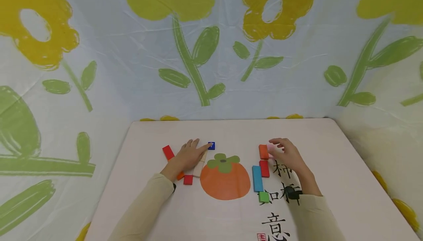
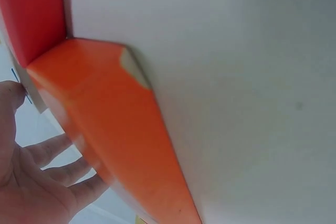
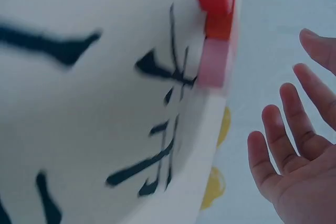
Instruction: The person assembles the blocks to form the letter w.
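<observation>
Centre lane: I can route a grip over the counter [image 1: 234, 132], entering between the left sleeve [image 1: 142, 204] and right sleeve [image 1: 314, 215] and crossing the printed fruit [image 1: 225, 180] (flat, hence no obstacle) to the far edge.

Left limit: pale blocks [image 1: 198, 168], the red square block [image 1: 188, 180] and, farther out, the dark blue block [image 1: 212, 148]. The left grip [image 1: 190, 156] obstructs access over this row.

Right limit: light blue block [image 1: 257, 178], with the green block [image 1: 264, 197] nearer me. The right grip [image 1: 288, 155] restricts approach to the pink block [image 3: 213, 62].

Outer lanes: pass left of the red bar [image 1: 167, 152] or right of the right forearm. Far stop: flowered sheet [image 1: 231, 90].
</observation>
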A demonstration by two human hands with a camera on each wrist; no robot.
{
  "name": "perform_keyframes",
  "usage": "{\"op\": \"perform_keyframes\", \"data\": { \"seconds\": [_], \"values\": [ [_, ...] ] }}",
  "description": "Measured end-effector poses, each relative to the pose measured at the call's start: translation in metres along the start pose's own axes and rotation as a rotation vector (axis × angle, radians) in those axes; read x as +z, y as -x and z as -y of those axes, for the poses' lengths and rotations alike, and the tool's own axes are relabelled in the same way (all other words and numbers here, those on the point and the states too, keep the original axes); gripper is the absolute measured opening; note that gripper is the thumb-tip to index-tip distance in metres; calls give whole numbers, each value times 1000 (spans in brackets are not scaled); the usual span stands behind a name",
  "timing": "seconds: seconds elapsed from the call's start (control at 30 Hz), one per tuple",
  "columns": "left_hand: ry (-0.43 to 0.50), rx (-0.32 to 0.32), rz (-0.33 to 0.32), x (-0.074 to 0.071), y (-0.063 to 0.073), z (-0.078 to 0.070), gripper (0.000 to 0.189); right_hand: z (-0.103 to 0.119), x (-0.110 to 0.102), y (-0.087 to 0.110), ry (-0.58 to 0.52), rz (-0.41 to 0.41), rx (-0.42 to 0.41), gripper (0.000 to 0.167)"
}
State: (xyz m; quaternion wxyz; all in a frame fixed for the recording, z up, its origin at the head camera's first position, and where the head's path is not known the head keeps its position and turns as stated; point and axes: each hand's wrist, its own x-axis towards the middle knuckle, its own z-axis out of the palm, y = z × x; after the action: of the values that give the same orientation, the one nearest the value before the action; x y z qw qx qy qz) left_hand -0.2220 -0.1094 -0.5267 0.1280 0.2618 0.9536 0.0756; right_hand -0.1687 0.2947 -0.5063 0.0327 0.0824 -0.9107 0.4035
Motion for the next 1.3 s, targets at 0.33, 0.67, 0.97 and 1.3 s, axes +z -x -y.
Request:
{"op": "perform_keyframes", "data": {
  "seconds": [0.33, 0.67, 0.97, 1.3],
  "values": [
    [8, 6, -12, -1, 0, -2, 52, -29, -13, -2, -5, 176, 103, 60],
    [19, 3, -3, -1, 0, -3, 52, -38, -14, -11, 33, 258, 113, 67],
    [-11, 4, -21, 5, -4, 1, 52, -38, -13, -14, 43, 262, 113, 64],
    [-12, 5, -12, 1, -2, -1, 53, -41, -12, -15, 32, 252, 116, 63]
  ]
}}
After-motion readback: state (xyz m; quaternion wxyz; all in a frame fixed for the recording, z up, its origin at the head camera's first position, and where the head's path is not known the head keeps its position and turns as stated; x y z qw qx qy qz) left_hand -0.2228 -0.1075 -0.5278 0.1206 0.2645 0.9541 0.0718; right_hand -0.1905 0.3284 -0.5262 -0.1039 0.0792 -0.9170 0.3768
